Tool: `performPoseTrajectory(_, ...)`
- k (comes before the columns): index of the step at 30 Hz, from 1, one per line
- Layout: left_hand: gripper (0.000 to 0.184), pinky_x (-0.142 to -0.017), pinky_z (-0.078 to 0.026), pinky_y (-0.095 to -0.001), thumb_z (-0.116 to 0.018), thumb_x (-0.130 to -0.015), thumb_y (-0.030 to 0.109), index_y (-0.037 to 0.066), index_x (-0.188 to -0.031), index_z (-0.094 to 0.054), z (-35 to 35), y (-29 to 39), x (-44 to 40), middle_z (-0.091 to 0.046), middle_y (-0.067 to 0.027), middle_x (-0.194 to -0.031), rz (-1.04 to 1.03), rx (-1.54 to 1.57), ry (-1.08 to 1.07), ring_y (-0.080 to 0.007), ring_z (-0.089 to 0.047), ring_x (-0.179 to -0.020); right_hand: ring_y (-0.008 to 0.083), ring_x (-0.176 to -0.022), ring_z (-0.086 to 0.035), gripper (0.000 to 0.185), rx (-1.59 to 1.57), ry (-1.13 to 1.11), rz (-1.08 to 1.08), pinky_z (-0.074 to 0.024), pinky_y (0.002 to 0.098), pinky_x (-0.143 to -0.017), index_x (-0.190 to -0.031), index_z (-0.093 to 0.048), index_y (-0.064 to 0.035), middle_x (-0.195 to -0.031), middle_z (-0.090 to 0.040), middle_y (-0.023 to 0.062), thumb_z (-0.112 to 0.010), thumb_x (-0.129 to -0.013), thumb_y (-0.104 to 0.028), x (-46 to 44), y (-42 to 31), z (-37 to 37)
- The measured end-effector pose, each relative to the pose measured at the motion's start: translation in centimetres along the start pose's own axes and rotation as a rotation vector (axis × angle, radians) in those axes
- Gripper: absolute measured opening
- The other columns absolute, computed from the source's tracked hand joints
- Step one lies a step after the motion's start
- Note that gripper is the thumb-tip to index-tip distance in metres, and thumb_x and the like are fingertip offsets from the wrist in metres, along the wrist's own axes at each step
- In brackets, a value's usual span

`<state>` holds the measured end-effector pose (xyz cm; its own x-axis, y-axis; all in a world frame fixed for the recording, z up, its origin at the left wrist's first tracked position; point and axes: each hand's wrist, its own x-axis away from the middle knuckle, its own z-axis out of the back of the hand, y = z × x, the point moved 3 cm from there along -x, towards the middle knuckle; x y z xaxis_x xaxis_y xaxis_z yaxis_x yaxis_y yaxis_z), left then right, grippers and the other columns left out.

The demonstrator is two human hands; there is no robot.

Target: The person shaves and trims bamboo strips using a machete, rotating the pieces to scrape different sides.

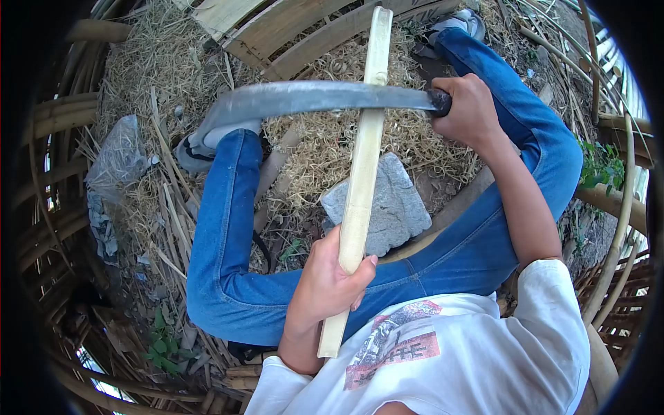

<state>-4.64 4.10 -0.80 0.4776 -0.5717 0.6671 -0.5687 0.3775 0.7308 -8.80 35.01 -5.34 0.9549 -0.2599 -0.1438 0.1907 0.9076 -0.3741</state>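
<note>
My left hand [330, 280] is closed around the lower part of a pale split bamboo strip [366, 152], which slants up and away from my lap. In my right hand [467, 107] is the dark handle of a machete [297, 98], its long, slightly curved blade pointing left. The blade lies across the upper part of the strip, and its edges look a little blurred. Whether it cuts into the bamboo I cannot tell. Beneath the strip, between my legs, a flat grey stone [401, 207] rests on the ground.
Curly shavings [311, 166] cover the ground between my legs in blue jeans [225, 214]. Wooden slats [290, 34] stand at the far side. A clear plastic bag [121, 155] lies at left. Bamboo poles [622, 207] border the right side.
</note>
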Motion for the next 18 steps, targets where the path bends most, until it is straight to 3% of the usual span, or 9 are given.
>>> performPoseTrajectory(2,0.036,-0.034,-0.041,-0.0244,-0.063,-0.092,-0.004,-0.006,-0.124,-0.048,0.2,0.4,0.9,-0.055,-0.0019,-0.071,0.031,-0.023,-0.052,-0.0067,-0.052,-0.043,0.0403,-0.073,-0.067,0.022,-0.001,0.129,-0.099,-0.0542,0.0488,-0.07,-0.081,-0.074,-0.0056,-0.071,-0.068,0.0197,-0.071,-0.062,-0.016,-0.9,3.2,0.1)
performPoseTrajectory(5,0.029,-0.034,-0.041,-0.0245,-0.063,-0.092,-0.005,-0.004,-0.118,-0.049,-0.9,0.1,0.3,-0.055,-0.0018,-0.07,-0.023,-0.026,-0.059,-0.0068,-0.052,-0.042,0.0412,-0.071,-0.067,0.022,-0.077,0.093,-0.106,-0.0538,0.0464,-0.068,-0.085,-0.073,-0.004,-0.07,-0.065,0.0213,-0.069,-0.066,-0.015,-1.5,4.5,2.0)
performPoseTrajectory(12,0.021,-0.034,-0.042,-0.0244,-0.065,-0.091,-0.003,-0.002,-0.105,-0.05,-0.5,0.2,-0.2,-0.055,-0.0019,-0.07,0.016,0.049,0.061,-0.0073,-0.053,-0.042,0.0405,-0.072,-0.067,0.017,-0.132,-0.133,0.064,-0.0546,0.0496,-0.074,-0.078,-0.073,-0.0064,-0.069,-0.066,0.0199,-0.066,-0.064,-0.011,0.6,-2.3,-0.5)
performPoseTrajectory(18,0.022,-0.033,-0.042,-0.0247,-0.065,-0.091,-0.003,-0.002,-0.105,-0.049,-0.4,0.0,-0.5,-0.054,-0.0017,-0.068,0.018,-0.025,0.076,-0.0076,-0.052,-0.042,0.0403,-0.071,-0.067,0.014,-0.087,-0.094,0.088,-0.0546,0.0491,-0.075,-0.074,-0.07,-0.005,-0.066,-0.065,0.0179,-0.068,-0.062,-0.013,0.6,-1.7,-1.3)
